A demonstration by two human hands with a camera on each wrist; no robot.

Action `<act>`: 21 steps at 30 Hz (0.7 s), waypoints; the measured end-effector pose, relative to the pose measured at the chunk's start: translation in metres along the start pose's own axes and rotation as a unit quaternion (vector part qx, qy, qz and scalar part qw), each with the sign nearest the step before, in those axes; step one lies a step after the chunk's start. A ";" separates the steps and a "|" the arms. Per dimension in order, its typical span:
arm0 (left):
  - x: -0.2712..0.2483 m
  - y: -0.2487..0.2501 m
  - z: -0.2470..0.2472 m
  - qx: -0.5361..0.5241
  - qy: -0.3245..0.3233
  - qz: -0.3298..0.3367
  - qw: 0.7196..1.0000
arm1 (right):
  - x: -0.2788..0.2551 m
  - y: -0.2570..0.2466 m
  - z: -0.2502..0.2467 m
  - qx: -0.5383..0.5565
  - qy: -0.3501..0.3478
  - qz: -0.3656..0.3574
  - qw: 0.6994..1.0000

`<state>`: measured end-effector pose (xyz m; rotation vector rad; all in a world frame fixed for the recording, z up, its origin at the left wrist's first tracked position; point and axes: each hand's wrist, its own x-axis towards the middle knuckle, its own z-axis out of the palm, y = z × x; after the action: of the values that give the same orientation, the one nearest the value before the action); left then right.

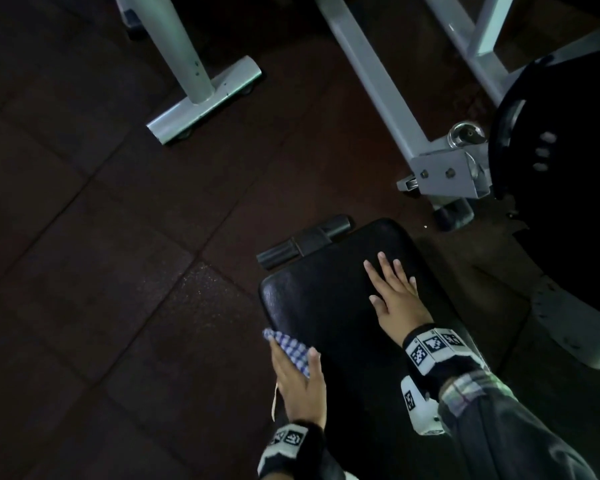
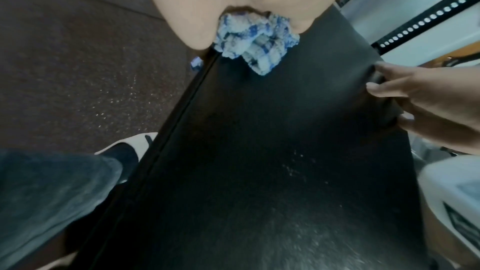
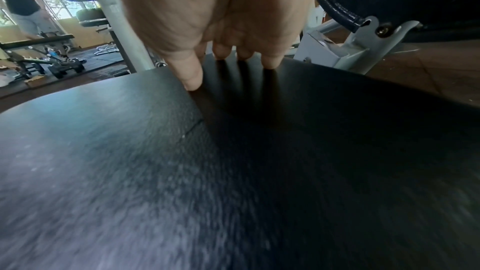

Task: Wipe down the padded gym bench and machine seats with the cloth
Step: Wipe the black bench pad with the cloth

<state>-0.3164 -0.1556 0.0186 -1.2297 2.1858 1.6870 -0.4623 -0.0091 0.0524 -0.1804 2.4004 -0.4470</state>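
Nearest: left hand grips a bunched blue-and-white checked cloth, fingers curled round it, pressing it on the near-left edge of the black padded vinyl bench. In the left wrist view the cloth sits right at the pad's piped side seam. A bit further up, right hand lies flat on the pad w/ fingers straight & spread, holding nothing, prob. bracing the bench.

Progress: looks like the bench wipe is under way, not finished. Can't tell from the pad's sheen which parts are already done; speckled marks show on the surface in both wrist views. The far end of the pad beyond the right hand is likely left, plus the machine seats.

Beyond the pad end: black rubber-capped bench foot bar on dark rubber floor tiles. Further: grey steel machine frame & a black weight plate at right.

Containers: none visible.
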 end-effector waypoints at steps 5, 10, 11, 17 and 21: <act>0.053 0.009 -0.015 -0.056 -0.024 0.016 0.998 | -0.019 0.005 0.010 -0.003 -0.007 -0.003 1.000; 0.035 0.001 -0.007 -0.030 -0.001 0.048 0.998 | -0.038 0.015 0.019 -0.009 -0.017 -0.007 1.000; 0.016 -0.007 -0.001 -0.033 0.008 0.046 0.998 | -0.042 0.017 0.022 -0.008 -0.016 -0.008 1.000; -0.099 -0.055 0.022 -0.025 0.002 -0.046 0.999 | -0.059 0.026 0.034 -0.005 -0.013 -0.009 1.000; -0.091 -0.053 0.020 -0.059 -0.020 -0.097 0.993 | -0.063 0.028 0.038 0.003 -0.009 -0.009 1.000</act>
<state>-0.2293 -0.0943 0.0204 -1.3743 1.8987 1.7661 -0.3897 0.0225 0.0532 -0.2031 2.3806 -0.4576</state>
